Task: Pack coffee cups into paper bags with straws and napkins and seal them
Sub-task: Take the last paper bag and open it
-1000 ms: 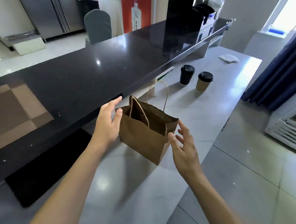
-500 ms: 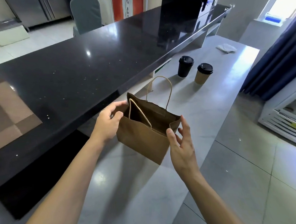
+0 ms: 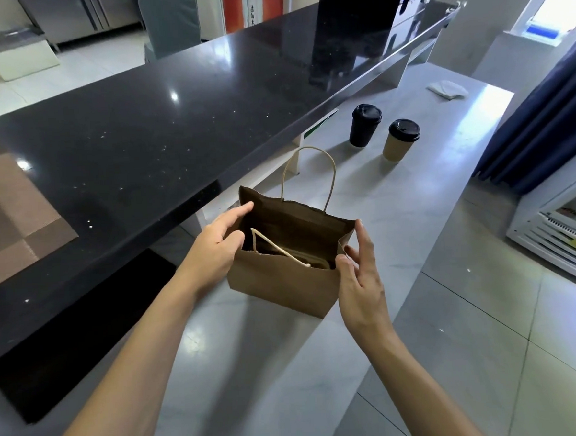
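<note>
Paper bag (image 3: 284,282), centre frame: now spread open between my left hand (image 3: 214,246) and right hand (image 3: 361,277), fingers pinching its rims; ready for cups.

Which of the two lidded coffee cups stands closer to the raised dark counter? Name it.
The all-black cup. It stands nearer the dark counter; the tan cup, black-lidded too, stands on its other side, toward the curtain.
</note>
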The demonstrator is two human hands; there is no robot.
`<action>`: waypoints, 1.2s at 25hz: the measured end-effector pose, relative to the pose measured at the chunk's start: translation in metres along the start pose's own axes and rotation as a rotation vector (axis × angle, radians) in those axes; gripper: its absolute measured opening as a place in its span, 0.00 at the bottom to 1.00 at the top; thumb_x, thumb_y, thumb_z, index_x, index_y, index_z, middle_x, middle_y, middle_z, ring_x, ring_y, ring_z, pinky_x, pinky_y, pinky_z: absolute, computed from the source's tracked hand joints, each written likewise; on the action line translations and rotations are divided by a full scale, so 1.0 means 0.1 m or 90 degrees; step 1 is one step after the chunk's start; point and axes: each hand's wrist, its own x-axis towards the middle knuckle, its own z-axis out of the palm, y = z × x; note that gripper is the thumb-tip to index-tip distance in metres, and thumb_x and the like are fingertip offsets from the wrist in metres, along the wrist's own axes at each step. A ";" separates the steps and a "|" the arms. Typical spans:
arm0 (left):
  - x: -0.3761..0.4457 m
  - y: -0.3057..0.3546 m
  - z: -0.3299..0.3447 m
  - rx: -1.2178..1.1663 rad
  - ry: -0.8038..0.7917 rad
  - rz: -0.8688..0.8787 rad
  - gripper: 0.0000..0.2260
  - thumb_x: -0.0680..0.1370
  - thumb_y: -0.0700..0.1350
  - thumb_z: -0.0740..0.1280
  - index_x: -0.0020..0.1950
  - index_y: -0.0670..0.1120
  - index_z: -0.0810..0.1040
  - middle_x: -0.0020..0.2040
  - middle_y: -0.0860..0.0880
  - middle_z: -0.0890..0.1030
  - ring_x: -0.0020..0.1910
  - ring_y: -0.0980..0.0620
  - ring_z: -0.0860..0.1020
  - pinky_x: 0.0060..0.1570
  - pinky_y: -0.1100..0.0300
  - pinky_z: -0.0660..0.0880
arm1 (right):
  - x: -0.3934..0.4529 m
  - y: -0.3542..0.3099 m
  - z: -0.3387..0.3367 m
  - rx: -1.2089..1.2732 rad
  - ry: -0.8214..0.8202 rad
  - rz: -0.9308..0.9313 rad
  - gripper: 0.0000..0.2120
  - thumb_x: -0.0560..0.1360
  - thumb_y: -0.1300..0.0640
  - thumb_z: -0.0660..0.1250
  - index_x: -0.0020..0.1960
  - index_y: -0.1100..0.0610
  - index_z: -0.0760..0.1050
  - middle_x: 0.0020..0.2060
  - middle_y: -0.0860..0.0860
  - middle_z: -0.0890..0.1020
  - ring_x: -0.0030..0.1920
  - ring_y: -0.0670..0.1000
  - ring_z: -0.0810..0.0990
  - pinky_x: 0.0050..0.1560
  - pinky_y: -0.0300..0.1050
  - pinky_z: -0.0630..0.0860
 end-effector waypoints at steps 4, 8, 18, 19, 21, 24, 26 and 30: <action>-0.07 0.01 0.11 -0.020 0.012 0.003 0.30 0.81 0.37 0.58 0.80 0.60 0.64 0.79 0.48 0.69 0.78 0.51 0.65 0.75 0.56 0.65 | 0.01 0.04 -0.11 -0.003 -0.004 0.000 0.27 0.87 0.54 0.53 0.79 0.29 0.54 0.74 0.44 0.73 0.71 0.36 0.70 0.66 0.26 0.64; -0.12 0.10 0.35 -0.042 0.037 0.025 0.34 0.80 0.35 0.60 0.81 0.61 0.60 0.80 0.61 0.63 0.77 0.61 0.62 0.76 0.55 0.63 | 0.05 0.06 -0.34 0.004 0.011 -0.011 0.27 0.88 0.55 0.53 0.80 0.30 0.55 0.72 0.42 0.74 0.72 0.35 0.71 0.66 0.25 0.65; -0.04 0.57 1.42 0.006 0.030 0.054 0.35 0.80 0.38 0.63 0.82 0.62 0.57 0.80 0.62 0.59 0.75 0.63 0.61 0.74 0.57 0.62 | 0.43 0.30 -1.45 0.014 0.020 -0.031 0.25 0.88 0.53 0.52 0.80 0.30 0.54 0.68 0.28 0.68 0.71 0.31 0.68 0.74 0.38 0.63; -0.03 0.62 1.55 0.012 0.039 0.049 0.35 0.81 0.38 0.63 0.82 0.62 0.56 0.80 0.62 0.59 0.75 0.63 0.60 0.73 0.58 0.62 | 0.50 0.34 -1.58 0.011 0.011 -0.031 0.25 0.88 0.52 0.52 0.79 0.29 0.54 0.69 0.30 0.69 0.70 0.31 0.68 0.73 0.36 0.63; 0.01 0.75 1.85 0.018 0.061 0.040 0.35 0.81 0.37 0.63 0.82 0.62 0.56 0.81 0.60 0.58 0.75 0.64 0.59 0.72 0.60 0.61 | 0.68 0.43 -1.89 0.000 -0.006 -0.039 0.25 0.88 0.51 0.53 0.77 0.26 0.55 0.67 0.35 0.72 0.63 0.23 0.69 0.66 0.29 0.64; 0.07 0.92 2.26 0.014 0.084 0.022 0.35 0.81 0.37 0.65 0.83 0.60 0.55 0.83 0.57 0.57 0.80 0.55 0.59 0.74 0.52 0.64 | 0.96 0.55 -2.28 -0.013 -0.032 -0.049 0.24 0.87 0.50 0.53 0.77 0.26 0.56 0.65 0.40 0.76 0.63 0.29 0.73 0.65 0.31 0.68; 0.11 1.01 2.56 0.019 0.097 0.015 0.36 0.81 0.38 0.65 0.83 0.60 0.54 0.83 0.57 0.55 0.81 0.53 0.58 0.74 0.50 0.64 | 1.15 0.63 -2.52 -0.016 -0.047 -0.060 0.24 0.87 0.49 0.54 0.77 0.27 0.56 0.67 0.46 0.77 0.65 0.38 0.76 0.65 0.36 0.72; 0.23 1.18 2.97 0.022 0.113 0.016 0.36 0.82 0.38 0.65 0.83 0.60 0.52 0.82 0.59 0.54 0.78 0.59 0.57 0.74 0.53 0.62 | 1.51 0.75 -2.88 -0.029 -0.056 -0.092 0.24 0.87 0.49 0.54 0.77 0.26 0.56 0.66 0.46 0.78 0.61 0.32 0.76 0.55 0.28 0.75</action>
